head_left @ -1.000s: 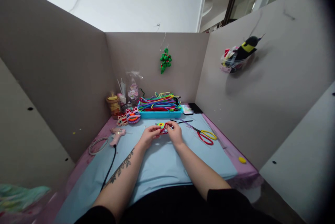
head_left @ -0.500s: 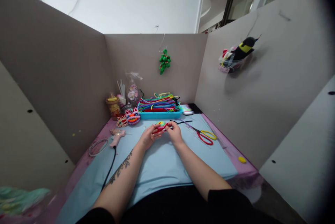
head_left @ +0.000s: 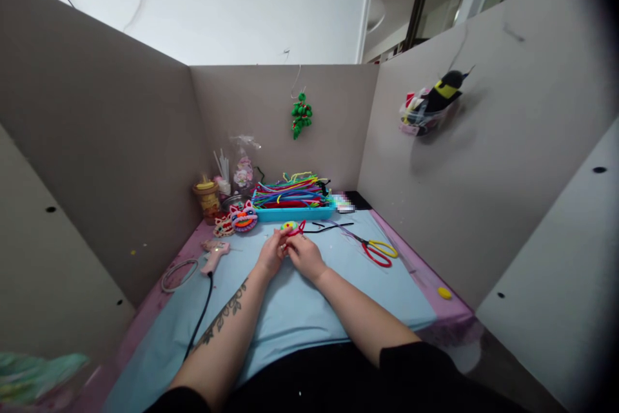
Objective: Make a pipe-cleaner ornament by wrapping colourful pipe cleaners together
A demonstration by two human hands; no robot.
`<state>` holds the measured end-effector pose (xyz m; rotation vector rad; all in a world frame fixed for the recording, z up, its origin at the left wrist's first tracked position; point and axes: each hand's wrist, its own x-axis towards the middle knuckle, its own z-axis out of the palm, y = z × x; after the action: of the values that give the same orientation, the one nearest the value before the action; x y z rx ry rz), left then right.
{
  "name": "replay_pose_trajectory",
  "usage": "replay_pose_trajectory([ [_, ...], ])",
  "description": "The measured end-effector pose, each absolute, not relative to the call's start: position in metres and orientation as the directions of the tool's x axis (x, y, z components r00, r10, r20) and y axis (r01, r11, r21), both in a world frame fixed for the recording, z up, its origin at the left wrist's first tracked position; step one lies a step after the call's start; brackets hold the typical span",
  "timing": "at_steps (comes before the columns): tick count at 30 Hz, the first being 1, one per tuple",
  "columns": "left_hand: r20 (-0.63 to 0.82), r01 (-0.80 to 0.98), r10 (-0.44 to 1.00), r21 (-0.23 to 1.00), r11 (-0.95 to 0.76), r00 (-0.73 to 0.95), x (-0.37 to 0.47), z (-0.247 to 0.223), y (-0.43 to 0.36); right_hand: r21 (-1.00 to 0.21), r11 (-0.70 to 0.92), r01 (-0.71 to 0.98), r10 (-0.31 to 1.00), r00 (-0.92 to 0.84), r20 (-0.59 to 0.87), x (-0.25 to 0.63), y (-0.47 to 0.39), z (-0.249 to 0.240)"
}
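Above the middle of the blue cloth, my left hand (head_left: 271, 253) is closed around a small green and yellow pipe-cleaner piece (head_left: 289, 225), which shows past the fingertips. A red pipe cleaner (head_left: 300, 228) sticks up in a bent loop beside it. My right hand (head_left: 305, 256) presses against the left one, its fingers pinched on the red pipe cleaner; the exact grip is hidden behind the knuckles. Just beyond lie black pipe cleaners (head_left: 329, 228). To the right rest scissors (head_left: 374, 250) with one red and one yellow handle.
A blue tray (head_left: 294, 214) of colourful pipe cleaners stands at the back. Two lion-face pieces, the nearer one purple and orange (head_left: 244, 218), sit left of it. A pink glue gun (head_left: 214, 257) lies at left. Grey partitions (head_left: 232, 104) enclose the table.
My right hand has moved left and in against my left hand. The red pipe cleaner, stretched between the hands before, now stands up in a loop. The view has shifted slightly.
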<state>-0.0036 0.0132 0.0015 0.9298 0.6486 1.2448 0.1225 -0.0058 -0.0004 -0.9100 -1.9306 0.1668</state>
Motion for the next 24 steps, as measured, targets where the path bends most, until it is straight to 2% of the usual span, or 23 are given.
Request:
replay_pose_trajectory([
  [4,0.079,-0.495,0.981,0.869,0.021,0.179,-0.004,0.005,0.013,-0.464,0.765,0.447,0.617,-0.299,0.728,0.125,-0.008,0.001],
  [9,0.105,-0.587,0.99,0.809,-0.029,0.097,-0.011,0.006,0.017,-0.39,0.871,0.299,0.489,-0.452,0.746,0.121,-0.022,0.008],
  [12,0.109,-0.581,0.994,0.811,-0.071,0.031,-0.015,0.004,0.02,-0.409,0.872,0.268,0.49,-0.484,0.725,0.119,-0.027,0.009],
  [14,0.108,-0.559,0.994,0.825,-0.081,0.016,-0.016,0.003,0.021,-0.478,0.834,0.277,0.552,-0.411,0.725,0.12,-0.025,0.008],
  [17,0.124,-0.495,0.992,0.864,-0.095,0.026,-0.015,0.0,0.021,-0.609,0.729,0.313,0.672,-0.156,0.724,0.126,-0.014,0.004],
  [20,0.183,-0.399,0.981,0.906,-0.141,0.069,-0.01,-0.001,0.018,-0.675,0.649,0.352,0.706,0.053,0.706,0.134,-0.002,0.003],
  [24,0.21,-0.346,0.97,0.925,-0.156,0.124,-0.004,0.002,0.012,-0.662,0.65,0.373,0.697,0.056,0.715,0.141,0.005,0.005],
])
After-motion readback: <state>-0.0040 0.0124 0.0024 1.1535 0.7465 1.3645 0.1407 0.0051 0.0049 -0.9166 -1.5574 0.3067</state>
